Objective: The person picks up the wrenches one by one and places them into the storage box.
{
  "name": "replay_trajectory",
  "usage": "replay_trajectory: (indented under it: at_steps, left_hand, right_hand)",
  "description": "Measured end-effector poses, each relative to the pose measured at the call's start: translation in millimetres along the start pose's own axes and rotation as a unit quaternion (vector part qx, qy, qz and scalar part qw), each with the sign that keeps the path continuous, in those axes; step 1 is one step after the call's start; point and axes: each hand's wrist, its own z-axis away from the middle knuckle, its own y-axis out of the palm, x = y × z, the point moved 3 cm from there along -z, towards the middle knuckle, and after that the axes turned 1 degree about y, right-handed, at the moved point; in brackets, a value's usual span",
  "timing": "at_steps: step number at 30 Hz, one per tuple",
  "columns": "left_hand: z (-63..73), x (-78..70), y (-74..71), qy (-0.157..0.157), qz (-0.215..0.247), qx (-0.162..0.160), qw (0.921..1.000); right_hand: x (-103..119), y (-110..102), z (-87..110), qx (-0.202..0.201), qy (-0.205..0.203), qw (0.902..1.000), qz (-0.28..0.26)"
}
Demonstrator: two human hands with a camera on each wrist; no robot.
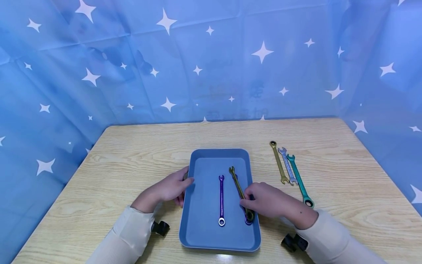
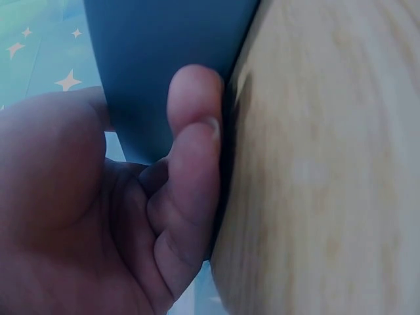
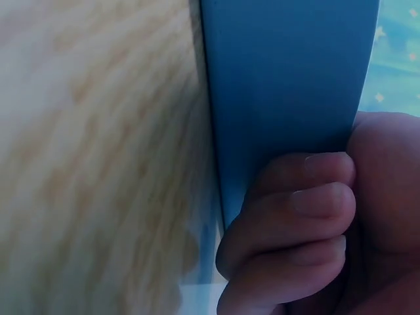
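Observation:
A blue tray [image 1: 204,234] lies on the table in front of me. My left hand [image 1: 169,187] grips its left side, thumb over the rim and fingers against the outer wall [image 2: 151,59]. At the right side my right hand [image 1: 268,200] reaches over the rim and pinches a dark gold wrench [image 1: 238,185] near its ring end. Its other fingers curl beside the outer wall in the right wrist view. Beneath the gold wrench, a purple wrench [image 1: 248,222] is mostly covered. Another purple wrench [image 1: 221,198] lies lengthwise in the tray's middle.
Right of the tray, a gold wrench [image 1: 278,163], a silver-blue wrench [image 1: 288,167] and a green wrench [image 1: 299,179] lie side by side on the wooden table [image 1: 148,146]. A blue star-patterned cloth [image 1: 211,73] hangs behind the table.

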Motion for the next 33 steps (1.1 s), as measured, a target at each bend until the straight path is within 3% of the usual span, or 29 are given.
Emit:
replay_trajectory:
  at_steps: [8, 17, 25, 33]
  left_hand:
    - [0.5, 0.3, -0.1, 0.003, -0.006, -0.003, 1.0000]
    - [0.3, 0.4, 0.0, 0.000, -0.005, -0.003, 1.0000]
    - [1.6, -1.8, -0.5, 0.004, -0.001, 0.001, 1.0000]
    - [3.4, -3.6, -1.5, 0.008, -0.010, 0.007, 0.9999]
  right_hand:
    - [-1.0, 1.7, -0.9, 0.019, 0.005, 0.9998, 0.005]
    - [3.8, -0.9, 2.6, 0.008, -0.002, 0.9998, 0.020]
    - [13.6, -30.7, 16.4, -0.098, -0.004, 0.9945, 0.038]
    - [0.2, -62.5, 28.2, -0.182, 0.024, 0.9708, 0.154]
